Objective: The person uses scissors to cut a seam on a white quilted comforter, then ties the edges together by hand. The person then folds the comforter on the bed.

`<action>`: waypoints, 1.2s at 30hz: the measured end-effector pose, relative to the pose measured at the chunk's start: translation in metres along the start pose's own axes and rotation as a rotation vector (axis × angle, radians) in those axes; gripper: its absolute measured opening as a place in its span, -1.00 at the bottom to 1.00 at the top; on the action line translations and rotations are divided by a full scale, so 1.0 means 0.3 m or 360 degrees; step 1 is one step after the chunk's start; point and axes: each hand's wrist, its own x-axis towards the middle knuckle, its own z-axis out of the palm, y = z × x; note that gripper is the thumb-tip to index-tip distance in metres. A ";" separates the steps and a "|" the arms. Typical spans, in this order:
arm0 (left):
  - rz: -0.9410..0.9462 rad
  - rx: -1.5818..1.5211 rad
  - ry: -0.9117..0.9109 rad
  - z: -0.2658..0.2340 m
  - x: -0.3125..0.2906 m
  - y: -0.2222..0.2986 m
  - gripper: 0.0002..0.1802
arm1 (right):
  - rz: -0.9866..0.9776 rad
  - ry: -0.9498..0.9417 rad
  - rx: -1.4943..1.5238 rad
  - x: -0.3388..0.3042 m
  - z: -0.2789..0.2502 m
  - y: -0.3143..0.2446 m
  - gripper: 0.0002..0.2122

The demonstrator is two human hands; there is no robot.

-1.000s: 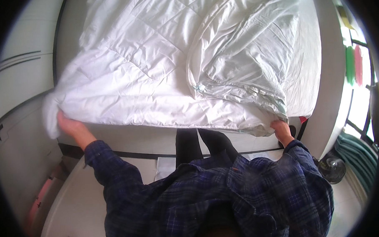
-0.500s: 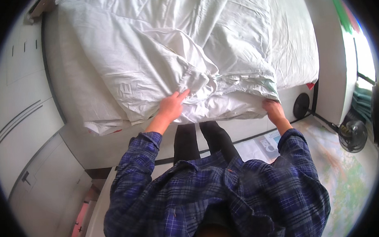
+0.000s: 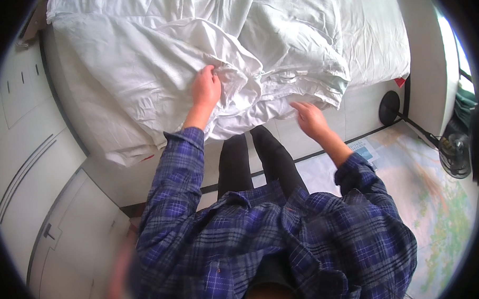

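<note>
A wrinkled white duvet cover is spread over the foot end of the bed, its near part folded and bunched. My left hand is closed on the bunched cloth left of the middle, fingertips curled into a fold. At the cover's near edge, my right hand has its fingers stretched toward the left and holds nothing. It is close to the hanging cloth; whether the fingertips touch it I cannot tell. A seam-like, gathered edge of the cover runs above my right hand.
The pale mattress shows at the right, with a red tag at its corner. A fan and a round black disc stand at the right. White cabinets line the left. A patterned mat covers the floor.
My right hand has let go of the cover's right corner and moved left with fingers extended. My left hand has moved farther onto the bed and closed on the cloth.
</note>
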 end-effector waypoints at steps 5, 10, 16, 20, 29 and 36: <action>0.0334 -0.0514 -0.0002 -0.078 0.000 0.190 -0.87 | 0.0513 -0.0045 0.1110 0.318 0.077 -0.282 -0.36; 0.0539 -0.0192 -0.0218 -0.017 -0.102 0.060 -0.46 | 0.0833 0.0327 0.1488 0.439 0.238 -0.228 -0.66; 0.0541 0.0449 -0.0408 0.011 -0.393 0.032 0.25 | 0.0882 0.0126 0.1551 0.223 0.211 -0.112 -0.81; 0.0586 0.0615 -0.0256 0.098 -0.382 -0.049 0.16 | 0.1491 -0.0255 0.1707 0.035 0.376 0.045 -0.69; 0.0680 0.0407 -0.0111 0.143 -0.437 -0.012 0.10 | 0.1856 0.0401 0.2787 0.028 0.689 0.124 -0.77; 0.0609 0.0512 -0.0454 0.170 -0.519 0.012 0.33 | 0.1722 0.0320 0.2798 -0.099 0.526 0.159 -0.87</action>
